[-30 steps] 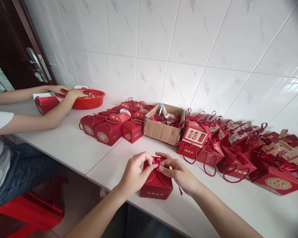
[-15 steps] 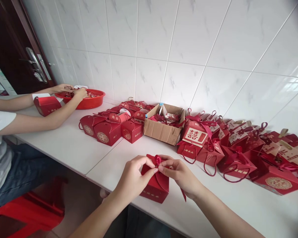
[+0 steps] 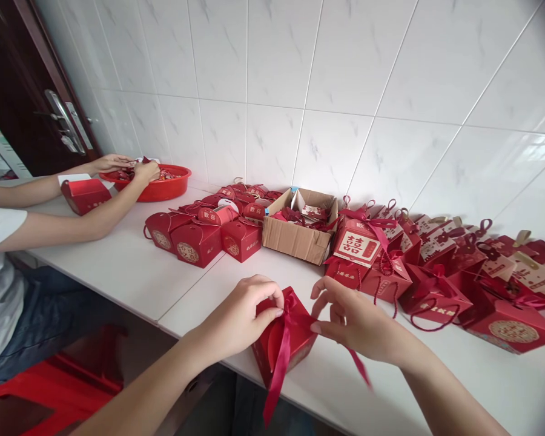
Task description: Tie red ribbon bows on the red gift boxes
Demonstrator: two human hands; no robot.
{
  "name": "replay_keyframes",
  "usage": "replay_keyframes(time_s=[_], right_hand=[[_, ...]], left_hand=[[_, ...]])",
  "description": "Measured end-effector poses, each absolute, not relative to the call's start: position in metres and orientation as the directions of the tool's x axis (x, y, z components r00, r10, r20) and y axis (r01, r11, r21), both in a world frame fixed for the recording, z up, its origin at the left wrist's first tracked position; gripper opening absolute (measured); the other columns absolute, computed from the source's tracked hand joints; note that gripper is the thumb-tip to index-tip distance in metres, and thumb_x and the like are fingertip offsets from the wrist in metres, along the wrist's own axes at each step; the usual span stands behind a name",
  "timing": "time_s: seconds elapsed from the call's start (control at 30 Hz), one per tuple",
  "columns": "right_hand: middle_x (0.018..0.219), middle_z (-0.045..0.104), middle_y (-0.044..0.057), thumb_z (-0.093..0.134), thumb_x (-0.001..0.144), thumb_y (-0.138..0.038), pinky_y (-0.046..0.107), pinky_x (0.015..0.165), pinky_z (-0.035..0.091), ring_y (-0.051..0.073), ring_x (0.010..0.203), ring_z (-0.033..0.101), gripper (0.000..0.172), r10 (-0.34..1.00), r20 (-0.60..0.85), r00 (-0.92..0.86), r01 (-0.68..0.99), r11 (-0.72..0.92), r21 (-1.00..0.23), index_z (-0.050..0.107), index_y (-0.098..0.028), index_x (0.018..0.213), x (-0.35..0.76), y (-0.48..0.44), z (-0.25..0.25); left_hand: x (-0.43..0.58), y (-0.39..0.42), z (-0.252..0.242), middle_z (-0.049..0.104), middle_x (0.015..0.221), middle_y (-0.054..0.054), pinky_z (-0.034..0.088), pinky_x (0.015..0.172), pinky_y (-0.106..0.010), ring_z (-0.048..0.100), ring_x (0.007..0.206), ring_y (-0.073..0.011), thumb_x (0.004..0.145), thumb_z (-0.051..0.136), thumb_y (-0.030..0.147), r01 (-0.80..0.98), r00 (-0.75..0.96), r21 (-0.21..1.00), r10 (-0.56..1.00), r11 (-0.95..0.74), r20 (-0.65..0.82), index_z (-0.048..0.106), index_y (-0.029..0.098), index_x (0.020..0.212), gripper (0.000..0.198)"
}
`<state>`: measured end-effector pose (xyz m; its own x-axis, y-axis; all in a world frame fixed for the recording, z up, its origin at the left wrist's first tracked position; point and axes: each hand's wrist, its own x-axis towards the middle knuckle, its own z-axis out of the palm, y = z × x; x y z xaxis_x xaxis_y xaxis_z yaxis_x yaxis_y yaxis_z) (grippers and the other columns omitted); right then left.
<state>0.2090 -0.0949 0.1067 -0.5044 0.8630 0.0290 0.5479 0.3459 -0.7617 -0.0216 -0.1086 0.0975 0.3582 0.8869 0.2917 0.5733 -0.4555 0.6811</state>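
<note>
Ribbon drapes over a red box. My left hand pinches it; my right hand, fingers parted, meets it, grip unclear. I'd tug evenly, keeping folds flat.

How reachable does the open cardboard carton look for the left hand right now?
Probably yes: the carton stands just beyond the left hand, its top open. The hand seems to be pinching the ribbon, so it would likely have to let go first.

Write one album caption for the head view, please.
Left hand and right hand at the ribbon of a red box, over a white table.
</note>
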Motion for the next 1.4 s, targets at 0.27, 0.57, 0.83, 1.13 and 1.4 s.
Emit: replay_keyframes(time_s=[0.27,0.57,0.83,1.13,1.4], right_hand=[[0.103,0.067,0.005,0.057,0.088,-0.036,0.029,0.071,0.045,0.014,0.083,0.06,0.029,0.801,0.197,-0.566,0.332,0.44,-0.835,0.046,-0.021,0.111,0.185,-0.079,0.092],[0.094,0.059,0.005,0.045,0.091,-0.01,0.025,0.075,0.045,0.013,0.084,0.055,0.02,0.548,0.421,-0.723,0.195,0.747,-0.636,0.059,-0.021,0.101,0.186,-0.077,0.083],[0.097,0.054,0.008,0.045,0.081,0.003,0.029,0.073,0.044,0.017,0.087,0.049,0.05,0.413,0.384,-0.826,0.261,0.883,-0.39,0.069,-0.028,0.111,0.188,-0.074,0.078],[0.097,0.053,0.008,0.045,0.083,0.002,0.032,0.076,0.045,0.018,0.089,0.047,0.05,0.394,0.409,-0.823,0.246,0.896,-0.369,0.07,-0.031,0.111,0.187,-0.072,0.077],[0.098,0.052,0.007,0.045,0.085,0.0,0.032,0.079,0.047,0.018,0.093,0.047,0.048,0.394,0.419,-0.818,0.218,0.887,-0.407,0.071,-0.033,0.109,0.188,-0.072,0.076]], left_hand=[[-0.02,-0.103,0.115,0.062,0.084,0.0,0.045,0.081,-0.028,0.059,0.086,-0.0177,0.084,0.048,0.008,0.597,0.538,0.562,0.806,-0.572,0.249,0.058,0.022,0.08,0.018],[-0.022,-0.103,0.121,0.061,0.091,-0.002,0.044,0.08,-0.031,0.056,0.091,-0.0207,0.086,0.046,0.011,0.721,0.487,0.494,0.863,-0.485,0.136,0.053,0.021,0.087,0.012],[-0.033,-0.094,0.119,0.063,0.088,0.001,0.038,0.086,-0.032,0.052,0.095,-0.0211,0.088,0.044,0.012,0.733,0.546,0.414,0.83,-0.54,0.115,0.055,0.023,0.081,0.017],[-0.035,-0.096,0.121,0.051,0.112,-0.003,0.04,0.091,-0.035,0.045,0.11,-0.0232,0.087,0.047,0.019,0.715,0.606,0.477,0.793,-0.511,-0.058,0.052,0.024,0.088,0.007],[-0.036,-0.092,0.113,0.047,0.12,-0.005,0.039,0.097,-0.036,0.039,0.122,-0.0235,0.082,0.051,0.015,0.605,0.65,0.577,0.759,-0.549,0.04,0.045,0.022,0.082,0.009]])
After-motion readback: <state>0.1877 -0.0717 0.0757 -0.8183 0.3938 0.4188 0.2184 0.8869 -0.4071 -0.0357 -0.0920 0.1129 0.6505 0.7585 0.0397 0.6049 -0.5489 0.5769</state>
